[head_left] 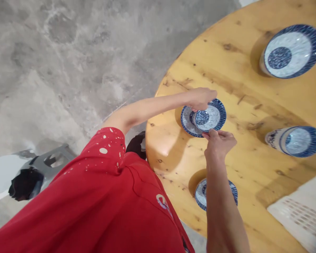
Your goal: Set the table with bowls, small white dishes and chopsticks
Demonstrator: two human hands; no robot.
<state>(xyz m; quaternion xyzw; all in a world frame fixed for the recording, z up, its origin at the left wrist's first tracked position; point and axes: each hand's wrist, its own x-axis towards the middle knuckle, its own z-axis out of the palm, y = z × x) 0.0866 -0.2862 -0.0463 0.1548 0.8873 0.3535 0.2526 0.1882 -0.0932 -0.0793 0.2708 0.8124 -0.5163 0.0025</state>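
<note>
A small blue-and-white bowl (212, 118) sits over a blue-rimmed plate (186, 121) near the table's edge, covering part of it. My left hand (202, 98) pinches the bowl's rim from the far-left side, its fingertips partly hidden. On the opposite side, my right hand (219, 141) has thumb and fingers closed on the rim near the plate's edge. Below them, a similar blue-and-white dish (201, 196) is partly covered by my right forearm.
The round wooden table (242, 168) also carries a large patterned bowl (300, 49), stacked bowls (300, 140) and a white slotted plastic basket (302, 214). Behind me a grey stool (54, 158) stands on the concrete floor, with a black item (26, 183) beside it.
</note>
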